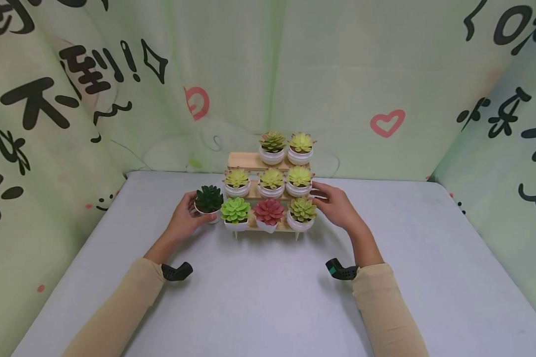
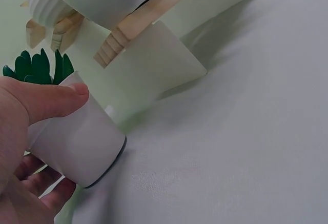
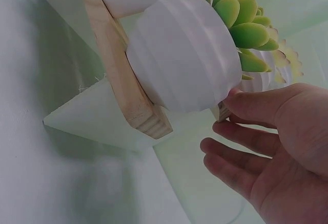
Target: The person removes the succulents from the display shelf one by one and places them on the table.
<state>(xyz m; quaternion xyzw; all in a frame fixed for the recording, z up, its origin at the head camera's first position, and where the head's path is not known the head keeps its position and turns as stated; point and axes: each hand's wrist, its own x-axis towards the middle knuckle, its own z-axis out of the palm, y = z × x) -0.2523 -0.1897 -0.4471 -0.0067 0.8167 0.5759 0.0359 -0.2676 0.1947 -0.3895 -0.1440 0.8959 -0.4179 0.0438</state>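
Note:
My left hand (image 1: pixel 186 218) grips a small white pot with a dark green artificial succulent (image 1: pixel 209 199), just left of the stand's lowest tier. In the left wrist view the thumb lies across the side of the white pot (image 2: pixel 84 137), fingers behind it. A three-tier wooden stand (image 1: pixel 243 159) holds several potted succulents. At its right side, my right hand (image 1: pixel 335 202) pinches the end of the middle wooden shelf (image 3: pixel 222 112) between thumb and index finger; the other fingers are loosely bent. The lower right pot (image 3: pixel 184 55) stands close to the thumb.
Two light green succulents stand on the top tier, beside bare wood at its left. A red succulent (image 1: pixel 269 212) sits mid-front, with a bright green one (image 1: pixel 235 210) to its left. The white table (image 1: pixel 268 297) meets a printed curtain (image 1: pixel 321 89) behind the stand.

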